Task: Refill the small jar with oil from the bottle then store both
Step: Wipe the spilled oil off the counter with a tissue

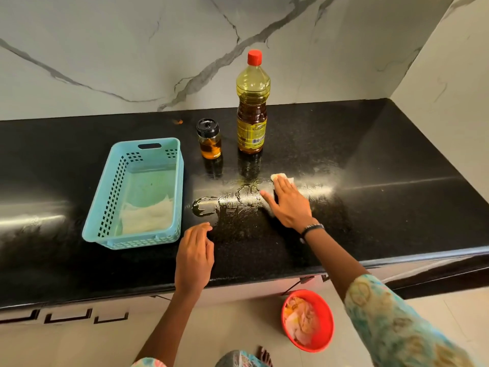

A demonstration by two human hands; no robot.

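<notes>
Red bowl (308, 320) on floor nearest me, left hand (194, 256) loosely curled, holding nothing, right hand (288, 205) flat, pressing tissue (282, 178) onto spilled oil (227, 201), small jar (209, 139) just beside bottle (252, 107), capped, behind, blue basket (137, 193) left.

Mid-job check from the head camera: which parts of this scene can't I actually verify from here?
- Tissue under the right hand: mostly covered by the palm and fingers; its size and how soaked it is are hidden.
- Oil bottle label: print too small to read.
- Small jar: whether the black lid is sealed can't be judged.
- Red bowl on the floor: contents indistinct, crumpled and blurred.
- Oil smear: glare hides its right edge.
</notes>
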